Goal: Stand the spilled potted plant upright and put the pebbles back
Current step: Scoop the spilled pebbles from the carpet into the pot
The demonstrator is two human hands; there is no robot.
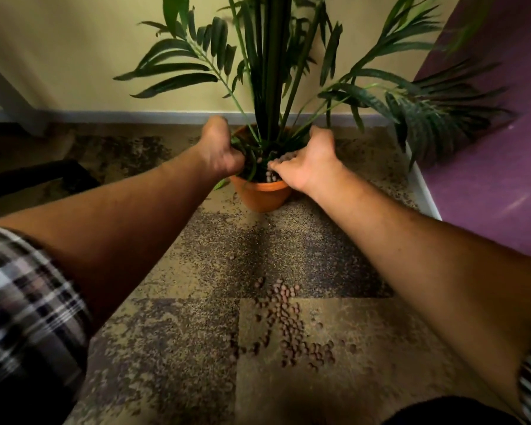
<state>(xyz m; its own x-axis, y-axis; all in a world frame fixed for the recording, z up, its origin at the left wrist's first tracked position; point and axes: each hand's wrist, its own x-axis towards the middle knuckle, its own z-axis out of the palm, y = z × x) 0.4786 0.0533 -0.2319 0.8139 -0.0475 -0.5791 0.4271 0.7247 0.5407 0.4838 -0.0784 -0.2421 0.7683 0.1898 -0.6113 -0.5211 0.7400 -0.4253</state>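
Note:
A terracotta pot stands upright on the carpet near the wall, with a tall green palm-like plant rising from it. My left hand is over the pot's left rim, fingers curled down into the foliage. My right hand reaches over the right rim with its fingers spread above brown pebbles lying at the top of the pot. A pile of spilled brown pebbles lies on the carpet in front of me, well short of the pot.
A yellow wall with a grey skirting runs behind the pot. A purple wall with a white skirting stands on the right. A dark object lies on the floor at left. The patterned carpet covers the floor.

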